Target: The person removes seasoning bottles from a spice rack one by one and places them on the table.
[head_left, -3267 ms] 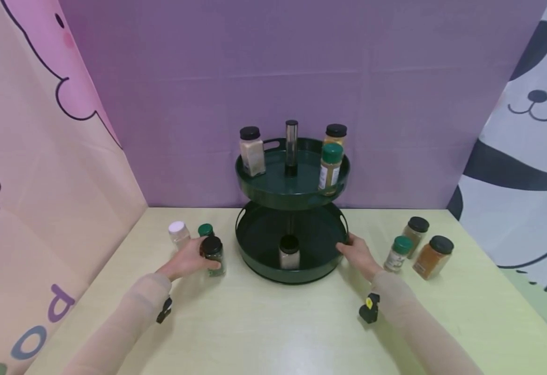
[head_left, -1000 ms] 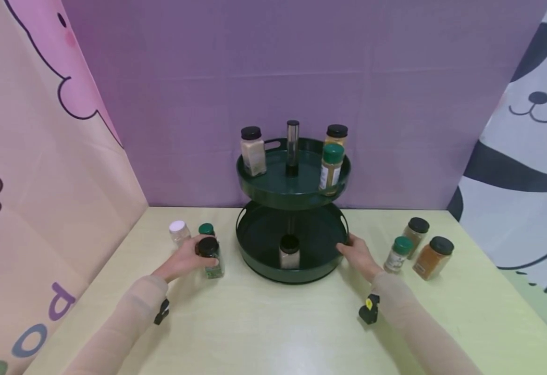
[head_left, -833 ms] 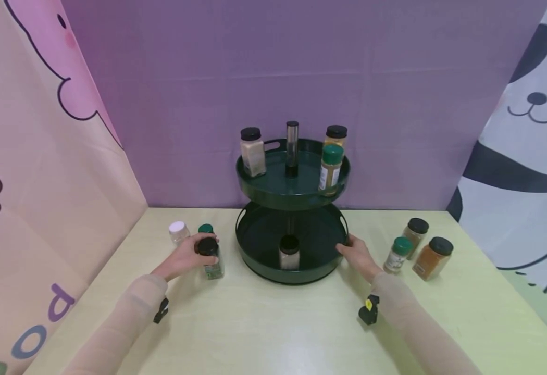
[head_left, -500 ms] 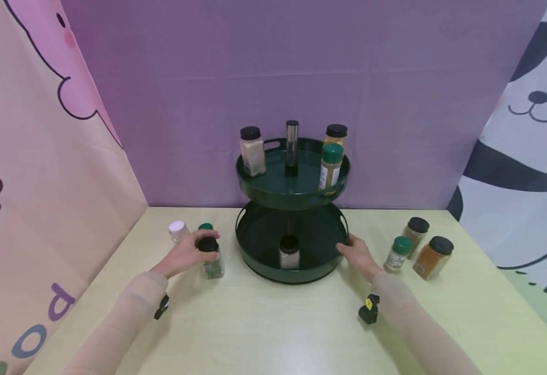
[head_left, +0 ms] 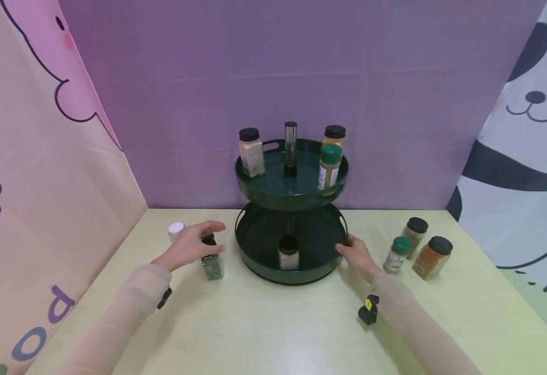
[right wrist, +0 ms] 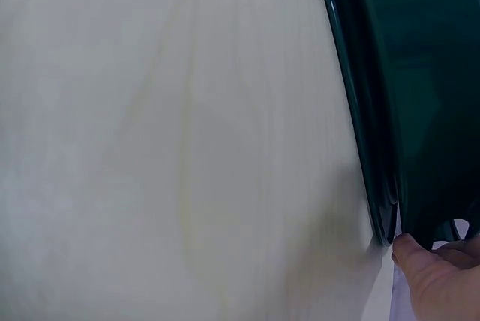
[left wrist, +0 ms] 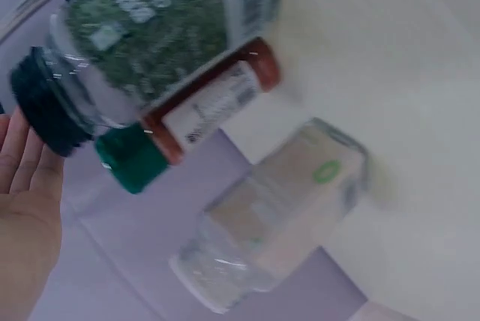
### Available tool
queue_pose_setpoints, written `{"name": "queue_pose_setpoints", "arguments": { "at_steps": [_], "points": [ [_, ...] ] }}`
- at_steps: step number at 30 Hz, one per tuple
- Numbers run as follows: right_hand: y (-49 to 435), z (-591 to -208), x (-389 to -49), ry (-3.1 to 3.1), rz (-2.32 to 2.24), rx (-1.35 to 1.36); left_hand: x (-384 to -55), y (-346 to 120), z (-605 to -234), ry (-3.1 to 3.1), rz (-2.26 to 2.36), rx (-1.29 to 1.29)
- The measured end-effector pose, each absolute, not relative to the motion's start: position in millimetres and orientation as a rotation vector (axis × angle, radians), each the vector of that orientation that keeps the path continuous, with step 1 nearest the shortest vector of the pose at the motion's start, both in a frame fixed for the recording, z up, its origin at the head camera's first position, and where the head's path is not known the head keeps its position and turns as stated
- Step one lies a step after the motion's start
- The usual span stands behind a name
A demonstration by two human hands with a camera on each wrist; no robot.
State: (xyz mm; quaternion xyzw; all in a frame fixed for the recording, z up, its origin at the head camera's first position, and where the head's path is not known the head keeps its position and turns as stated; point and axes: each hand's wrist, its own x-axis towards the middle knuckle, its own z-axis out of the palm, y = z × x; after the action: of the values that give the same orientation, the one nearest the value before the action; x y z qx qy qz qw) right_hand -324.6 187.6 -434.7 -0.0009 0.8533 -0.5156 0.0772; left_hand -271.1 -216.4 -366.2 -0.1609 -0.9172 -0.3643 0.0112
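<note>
My left hand (head_left: 191, 247) is spread around the black lid of a clear jar of dried green herbs (head_left: 212, 266), thumb and fingers apart. In the left wrist view its straight fingers lie beside that lid. The herb jar stands upright on the table. Behind it are a red-brown jar (left wrist: 217, 103) with a green cap and a white-capped jar (left wrist: 277, 208) of pale powder; in the head view my hand covers much of both. My right hand (head_left: 359, 255) grips the lower tray (head_left: 264, 265) of a dark green two-tier stand at its side handle, thumb on the rim.
Inside the lower tray is a black-lidded jar (head_left: 289, 259). The upper tray (head_left: 283, 200) carries a pale powder jar (head_left: 252, 159), a green-capped jar (head_left: 328, 172) and a yellow jar (head_left: 333, 136). To the right stand a small green-capped jar (head_left: 395, 258), a brown jar (head_left: 414, 237) and an orange jar (head_left: 433, 259).
The left hand's thumb and fingers have spread away from the herb jar's lid and risen slightly, leaving the jar standing. The right hand has kept its grip on the tray.
</note>
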Motion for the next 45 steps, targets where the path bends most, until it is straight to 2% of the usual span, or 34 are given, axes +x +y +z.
{"name": "queue_pose_setpoints", "arguments": {
  "at_steps": [9, 18, 23, 32, 45],
  "points": [
    [187, -433, -325, 2.560, -1.527, 0.000, -267, -186, -352, -2.901, -1.167, -0.572],
    [187, -433, -323, 2.534, -1.558, -0.022, -266, -149, -363, -2.895, -1.248, -0.689],
    [187, -435, -324, 2.544, -1.557, -0.028, -268, -135, -370, -2.867, -1.354, -0.672],
    [188, -436, -326, 2.570, -1.541, 0.006, -273, -109, -382, -2.884, -1.302, -0.754],
    [187, -435, -326, 2.562, -1.549, 0.027, -277, -90, -390, -2.907, -1.373, -0.692]
  ]
}}
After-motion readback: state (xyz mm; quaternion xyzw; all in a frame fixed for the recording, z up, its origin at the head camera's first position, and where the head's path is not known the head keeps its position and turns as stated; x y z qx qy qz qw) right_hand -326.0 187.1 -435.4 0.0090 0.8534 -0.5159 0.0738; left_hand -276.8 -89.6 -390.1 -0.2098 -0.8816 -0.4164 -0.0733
